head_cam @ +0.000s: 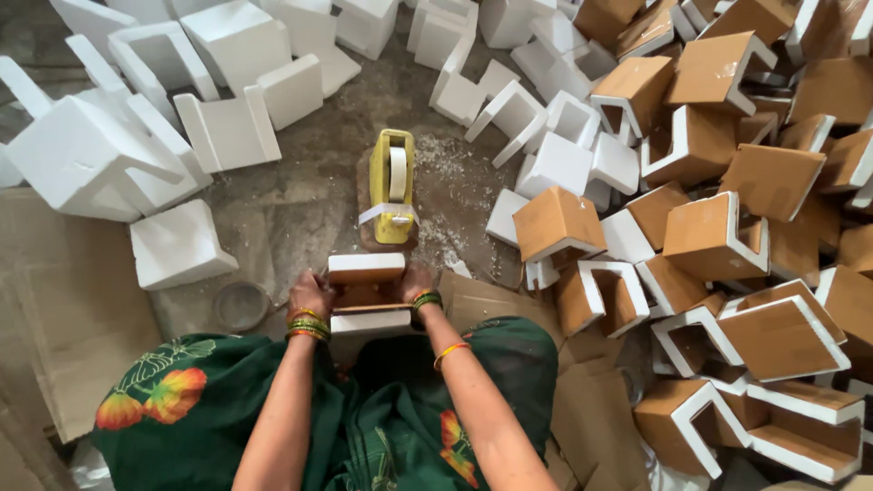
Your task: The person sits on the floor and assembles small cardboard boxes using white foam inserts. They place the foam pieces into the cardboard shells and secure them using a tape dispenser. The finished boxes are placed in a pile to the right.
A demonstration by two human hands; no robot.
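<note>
A: What are the hands holding?

B: Both clasp one white foam corner block faced with brown cardboard (366, 295), low in the middle of the view, just above the person's lap. The left hand (309, 293) presses its left side in a closed grip; the right hand (417, 284) closes on its right side. Green and orange bangles circle both wrists.

A: What lies around it?

B: Just beyond the block, a yellow tape dispenser with a white roll (392, 185) stands on the grey floor (300, 205). To the left lies a pile of plain white foam pieces (100, 155); to the right, a heap of cardboard-faced foam corners (727, 227). Flattened brown cardboard sheets (55, 309) lie at the person's left.
</note>
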